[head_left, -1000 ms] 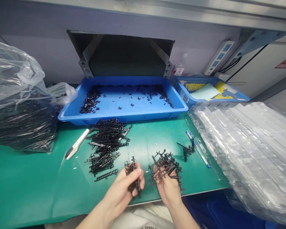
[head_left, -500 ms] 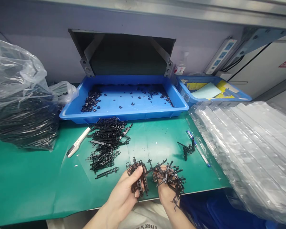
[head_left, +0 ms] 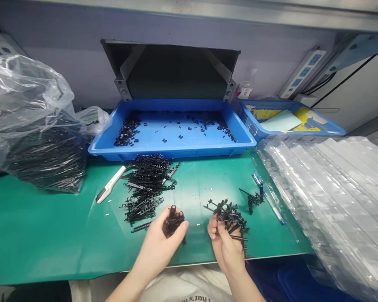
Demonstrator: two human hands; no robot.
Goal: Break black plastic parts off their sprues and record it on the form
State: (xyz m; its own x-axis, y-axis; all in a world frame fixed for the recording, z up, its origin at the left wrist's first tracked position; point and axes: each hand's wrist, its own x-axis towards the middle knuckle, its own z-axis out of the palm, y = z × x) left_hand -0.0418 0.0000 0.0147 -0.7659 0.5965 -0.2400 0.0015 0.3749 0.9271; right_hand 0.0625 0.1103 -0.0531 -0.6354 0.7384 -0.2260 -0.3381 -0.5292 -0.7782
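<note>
My left hand (head_left: 164, 243) is wrapped round a bunch of black plastic strips (head_left: 174, 222) above the green table's front part. To its right, my right hand (head_left: 227, 243) grips a tangled bundle of thin black plastic pieces (head_left: 231, 218) that stick out in many directions. The hands are apart. A pile of black strips (head_left: 148, 184) lies just beyond my left hand. A few black pieces (head_left: 255, 198) lie beyond my right hand, beside a blue and white pen (head_left: 269, 199).
Behind the pile stands a blue tray (head_left: 176, 151) with small black bits. A white-handled tool (head_left: 111, 184) and a plastic bag (head_left: 47, 147) of black parts are at left. At right are clear plastic trays (head_left: 330, 201) and a blue basket (head_left: 258, 132).
My hands have moved apart. My left hand has turned over its bunch, and my right hand has turned so its fingers now show round the bundle. The view has shifted slightly left.
</note>
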